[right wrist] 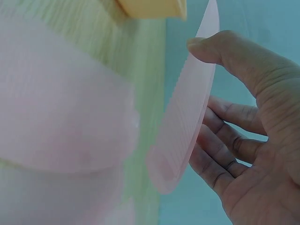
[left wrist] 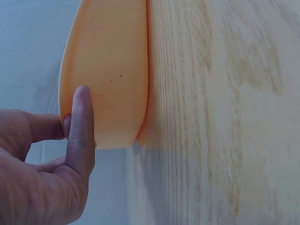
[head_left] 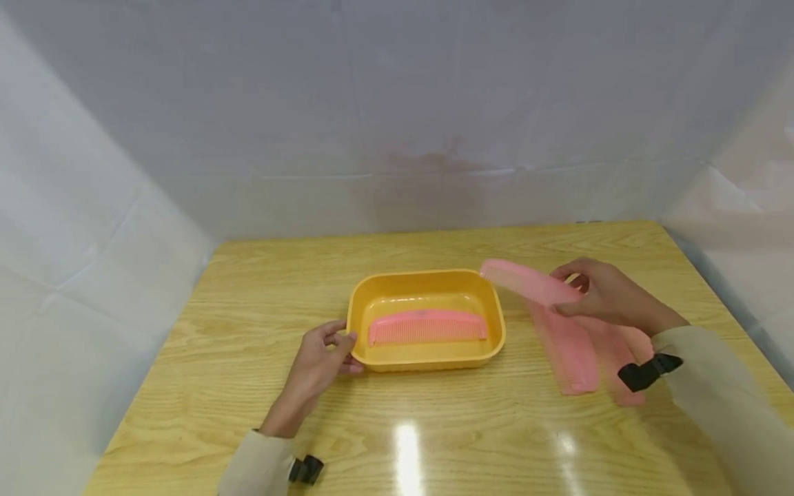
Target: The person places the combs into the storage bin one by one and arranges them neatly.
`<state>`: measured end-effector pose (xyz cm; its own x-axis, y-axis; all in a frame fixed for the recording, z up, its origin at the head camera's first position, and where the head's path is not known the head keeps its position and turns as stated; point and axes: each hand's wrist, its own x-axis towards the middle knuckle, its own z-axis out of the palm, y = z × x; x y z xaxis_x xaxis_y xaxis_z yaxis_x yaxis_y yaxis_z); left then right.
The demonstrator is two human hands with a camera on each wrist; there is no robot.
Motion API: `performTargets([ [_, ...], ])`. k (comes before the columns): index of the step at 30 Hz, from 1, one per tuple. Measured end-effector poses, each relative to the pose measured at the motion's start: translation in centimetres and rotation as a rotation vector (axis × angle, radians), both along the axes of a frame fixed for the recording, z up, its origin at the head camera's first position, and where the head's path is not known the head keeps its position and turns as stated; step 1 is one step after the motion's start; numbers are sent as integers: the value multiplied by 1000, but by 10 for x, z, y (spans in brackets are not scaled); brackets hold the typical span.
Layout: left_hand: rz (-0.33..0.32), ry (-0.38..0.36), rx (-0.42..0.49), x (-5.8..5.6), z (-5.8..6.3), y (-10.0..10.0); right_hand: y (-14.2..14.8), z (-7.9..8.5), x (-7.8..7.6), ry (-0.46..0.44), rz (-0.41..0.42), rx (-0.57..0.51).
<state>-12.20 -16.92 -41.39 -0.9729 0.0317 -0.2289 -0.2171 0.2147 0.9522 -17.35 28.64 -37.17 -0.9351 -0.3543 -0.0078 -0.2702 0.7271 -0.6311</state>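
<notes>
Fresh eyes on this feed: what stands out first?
Likely the yellow tray in the middle of the table, a pink comb inside, the left hand gripping its left end. Then the right hand, holding another comb near the tray's right end. More combs lie at right.

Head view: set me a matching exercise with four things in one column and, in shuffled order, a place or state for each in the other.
1. Left hand
2. Right hand
3. Yellow rounded-rectangular plastic tray
4. Light wood-grain table

A. Has one pink toothed plastic comb lying inside
B. Bears the tray and loose pink combs
C. Holds a raised pink comb
D. Grips the tray's left end

Pairs: 1-D, 2-C, 3-A, 4-B
</notes>
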Motion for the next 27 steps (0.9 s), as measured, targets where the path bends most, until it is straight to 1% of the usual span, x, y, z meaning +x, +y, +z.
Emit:
performTargets([
  [9,0,-1,2,0,0,1,-29,13,-16,8,65,-19],
  [14,-1,-5,6,0,0,1,-51,13,-26,40,127,-20],
  [19,-3,-11,6,0,0,2,-73,14,-32,75,195,-5],
  [27,-8,-3,4,0,0,0,-105,16,-39,84,269,22],
])
